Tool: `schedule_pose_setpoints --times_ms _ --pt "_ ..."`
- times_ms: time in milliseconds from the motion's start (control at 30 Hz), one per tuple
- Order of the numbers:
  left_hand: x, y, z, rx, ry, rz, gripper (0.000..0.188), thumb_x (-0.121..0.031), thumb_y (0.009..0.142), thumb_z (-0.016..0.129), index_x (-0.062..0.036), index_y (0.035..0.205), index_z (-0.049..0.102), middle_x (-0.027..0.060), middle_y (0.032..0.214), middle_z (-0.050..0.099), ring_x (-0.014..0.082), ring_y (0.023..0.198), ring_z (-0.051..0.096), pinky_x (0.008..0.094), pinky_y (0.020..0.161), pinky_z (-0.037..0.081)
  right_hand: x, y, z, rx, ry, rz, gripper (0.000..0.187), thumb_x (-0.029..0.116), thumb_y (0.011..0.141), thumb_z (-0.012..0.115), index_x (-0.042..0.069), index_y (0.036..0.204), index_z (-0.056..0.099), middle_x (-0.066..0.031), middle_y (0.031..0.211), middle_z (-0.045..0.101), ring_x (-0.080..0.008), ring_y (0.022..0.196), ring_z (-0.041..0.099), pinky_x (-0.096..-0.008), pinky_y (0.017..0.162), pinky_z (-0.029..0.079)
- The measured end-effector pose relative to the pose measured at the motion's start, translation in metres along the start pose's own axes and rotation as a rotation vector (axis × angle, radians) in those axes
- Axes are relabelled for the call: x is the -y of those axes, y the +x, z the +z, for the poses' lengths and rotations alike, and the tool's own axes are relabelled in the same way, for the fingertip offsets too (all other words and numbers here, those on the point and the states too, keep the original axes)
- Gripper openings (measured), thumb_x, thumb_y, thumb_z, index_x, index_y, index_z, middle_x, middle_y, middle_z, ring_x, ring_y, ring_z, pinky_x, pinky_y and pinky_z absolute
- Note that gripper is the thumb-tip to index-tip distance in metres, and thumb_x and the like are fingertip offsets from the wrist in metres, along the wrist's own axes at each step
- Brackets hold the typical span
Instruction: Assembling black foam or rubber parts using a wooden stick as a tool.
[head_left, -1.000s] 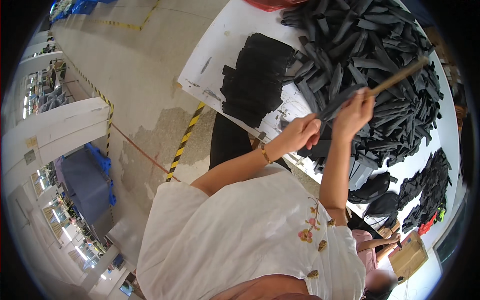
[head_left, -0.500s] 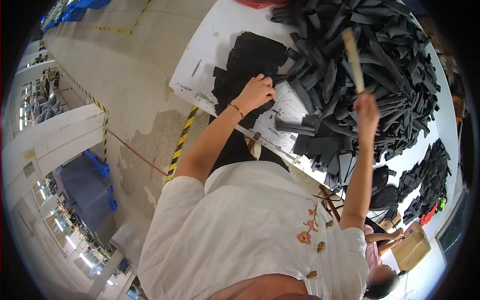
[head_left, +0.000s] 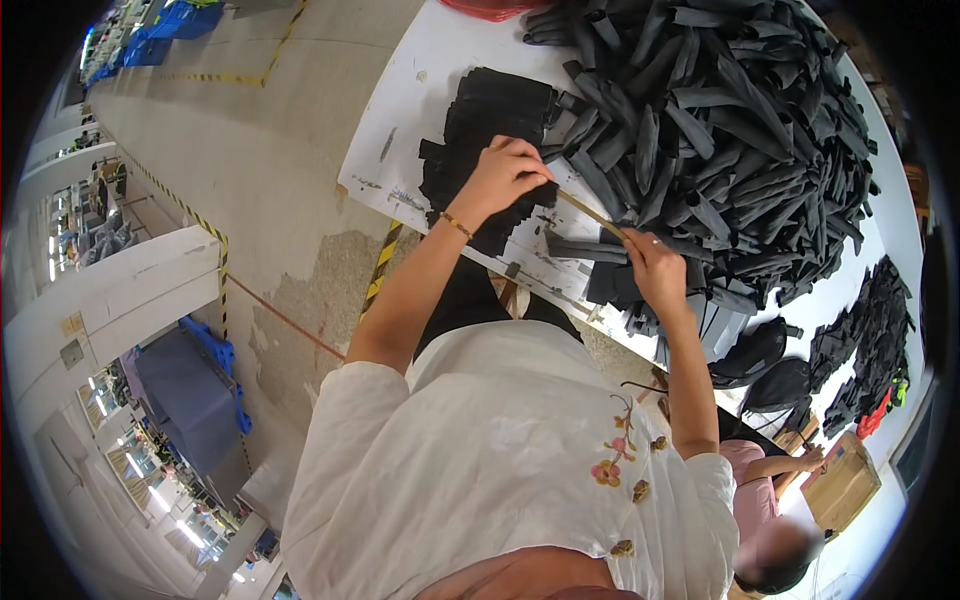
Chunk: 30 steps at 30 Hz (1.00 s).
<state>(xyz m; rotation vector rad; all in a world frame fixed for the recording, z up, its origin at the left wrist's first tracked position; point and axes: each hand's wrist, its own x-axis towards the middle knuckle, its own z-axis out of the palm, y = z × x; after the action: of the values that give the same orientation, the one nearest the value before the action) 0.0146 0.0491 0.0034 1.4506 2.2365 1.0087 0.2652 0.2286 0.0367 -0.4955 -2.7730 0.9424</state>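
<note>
My right hand (head_left: 657,268) is closed round one end of a thin, pale, flat stick (head_left: 590,210), which slants up and left. At the stick's other end are the fingertips of my left hand (head_left: 507,176), drawn together in a pinch; what they hold is hidden. Under and behind my left hand lies a stack of flat black fabric pieces (head_left: 500,105), layered on the white table (head_left: 405,120). A large heap of black tube-like fabric pieces (head_left: 720,150) spreads to the right, its edge close to the stick.
Smaller black pieces (head_left: 870,340) lie farther right, beside black bags (head_left: 780,385). A person in a pink top (head_left: 750,470) works there near a cardboard box (head_left: 842,485). A red plastic bag (head_left: 495,8) sits at the far edge. Yellow-black tape (head_left: 383,260) marks the floor.
My right hand has come down and left, bringing the raised stick to my left fingertips. My left hand has shifted slightly, still over the edge of the black stack.
</note>
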Motion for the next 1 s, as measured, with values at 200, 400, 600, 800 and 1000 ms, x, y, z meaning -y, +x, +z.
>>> schedule_pose_setpoints --times_ms 200,400,600,800,1000 --pt "-0.087 -0.005 -0.003 -0.147 0.132 0.165 0.027 -0.020 0.079 0.071 -0.0178 0.105 0.067 0.0075 0.125 0.049 0.0278 0.125 0.038 0.0415 0.100 0.033 0.031 0.024 0.050 -0.085 0.487 0.160 0.024 0.007 0.088 0.062 0.002 0.112 0.064 -0.0102 0.072 0.061 -0.0125 0.059 0.053 -0.0265 0.056 0.044" --pt "-0.045 -0.036 0.031 -0.463 -1.701 -0.759 0.031 -0.021 0.092 0.061 -0.0016 0.115 0.054 0.0094 0.092 0.063 0.0279 0.096 0.064 0.0400 0.088 0.052 0.059 0.020 0.081 -0.053 0.467 0.110 0.022 0.004 0.086 0.062 0.000 0.108 0.063 -0.0205 0.085 0.066 -0.0287 0.068 0.066 -0.0354 0.060 0.050" --pt "-0.077 -0.021 0.039 -0.789 -1.726 -0.888 0.024 -0.022 0.086 0.070 0.0001 0.093 0.063 0.0082 0.069 0.062 0.0243 0.067 0.065 0.0371 0.067 0.055 0.083 0.024 0.101 -0.206 0.310 0.135 0.016 0.006 0.088 0.059 0.001 0.103 0.058 -0.0231 0.088 0.066 -0.0403 0.075 0.065 -0.0452 0.061 0.051" --pt "-0.060 -0.012 0.014 -0.980 -1.522 -0.934 0.022 -0.016 0.083 0.074 -0.0069 0.070 0.058 0.0025 0.056 0.054 0.0102 0.041 0.047 0.0264 0.039 0.039 0.094 -0.030 0.083 0.023 0.252 0.224 0.008 0.009 0.090 0.059 0.003 0.090 0.054 -0.0237 0.067 0.059 -0.0406 0.060 0.061 -0.0462 0.050 0.046" --pt "-0.065 -0.017 0.029 -0.836 -1.497 -0.972 0.020 -0.018 0.083 0.073 -0.0029 0.074 0.063 0.0002 0.047 0.048 0.0067 0.031 0.036 0.0222 0.032 0.025 0.088 -0.073 0.048 0.135 0.352 0.315 0.009 0.009 0.091 0.059 0.003 0.087 0.054 -0.0224 0.062 0.056 -0.0393 0.056 0.058 -0.0414 0.047 0.043"
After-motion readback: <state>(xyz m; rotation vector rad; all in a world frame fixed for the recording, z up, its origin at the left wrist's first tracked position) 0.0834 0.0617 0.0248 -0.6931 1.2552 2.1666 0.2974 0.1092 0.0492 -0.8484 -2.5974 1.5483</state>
